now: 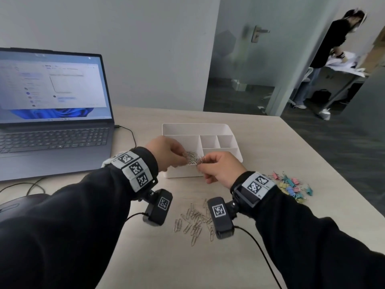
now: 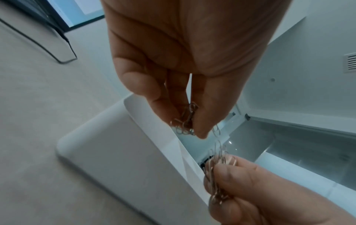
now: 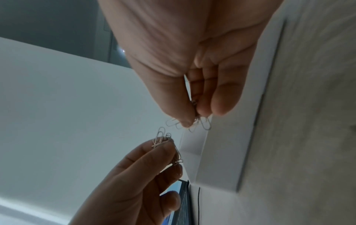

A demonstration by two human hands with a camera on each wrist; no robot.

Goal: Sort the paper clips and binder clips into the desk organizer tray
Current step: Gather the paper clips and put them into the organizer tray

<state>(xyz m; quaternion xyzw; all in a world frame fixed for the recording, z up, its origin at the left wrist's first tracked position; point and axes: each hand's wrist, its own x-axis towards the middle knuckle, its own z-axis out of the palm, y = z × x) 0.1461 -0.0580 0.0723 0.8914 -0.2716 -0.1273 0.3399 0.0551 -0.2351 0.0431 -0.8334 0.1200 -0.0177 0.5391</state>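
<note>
Paper clips only partly sorted tbh. Left hand (image 1: pixel 166 152) and right hand (image 1: pixel 218 168) each pinching small bunch over desk organizer tray (image 1: pixel 195 128), near-left compartment already holding some. Loose paper clip pile (image 1: pixel 195 221) and pastel binder clips (image 1: pixel 291 186) still on desk.

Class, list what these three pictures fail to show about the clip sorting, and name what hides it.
- Head view: the left hand and right hand cover the tray compartment's paper clips.
- Binder clips: count too small, partly behind the right wrist.
- Wrist views: tray floor out of sight.
</note>
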